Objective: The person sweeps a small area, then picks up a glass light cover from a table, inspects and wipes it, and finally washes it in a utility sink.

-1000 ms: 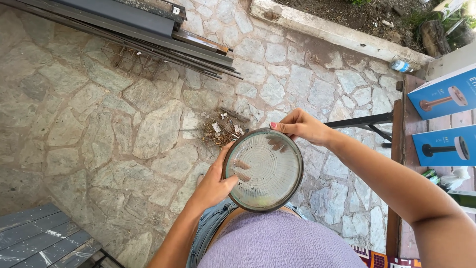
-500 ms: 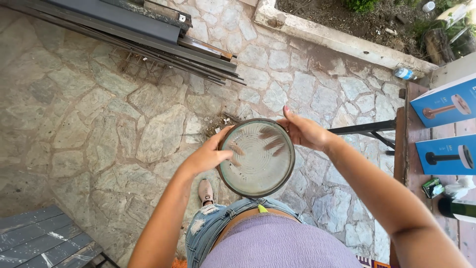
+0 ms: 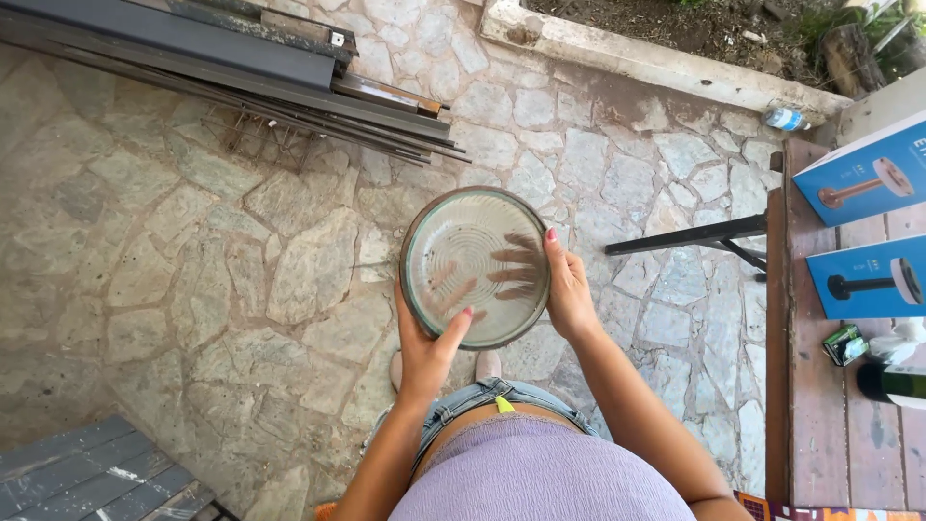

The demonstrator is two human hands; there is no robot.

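Note:
I hold a round glass plate (image 3: pixel 461 243) with ridged rings and a greenish rim, roughly level above a stone patio. My left hand (image 3: pixel 427 348) grips its near-left edge, thumb over the rim and fingers underneath, seen through the glass. My right hand (image 3: pixel 567 289) holds the right edge, its fingers also showing through the glass from below. My lilac top and denim shorts fill the bottom of the view, with my feet just below the plate.
Long dark metal bars (image 3: pixel 231 68) lie at the top left. A wooden table (image 3: pixel 820 405) on the right carries two blue boxes (image 3: pixel 863 174), a dark bottle (image 3: pixel 892 383) and a small green item. Grey planks (image 3: pixel 87 478) sit bottom left; a plastic bottle (image 3: pixel 783 119) lies by the kerb.
The plate has risen and come level in front of me. My left hand slid from its face to the lower rim; my right shifted from the top edge to the right edge.

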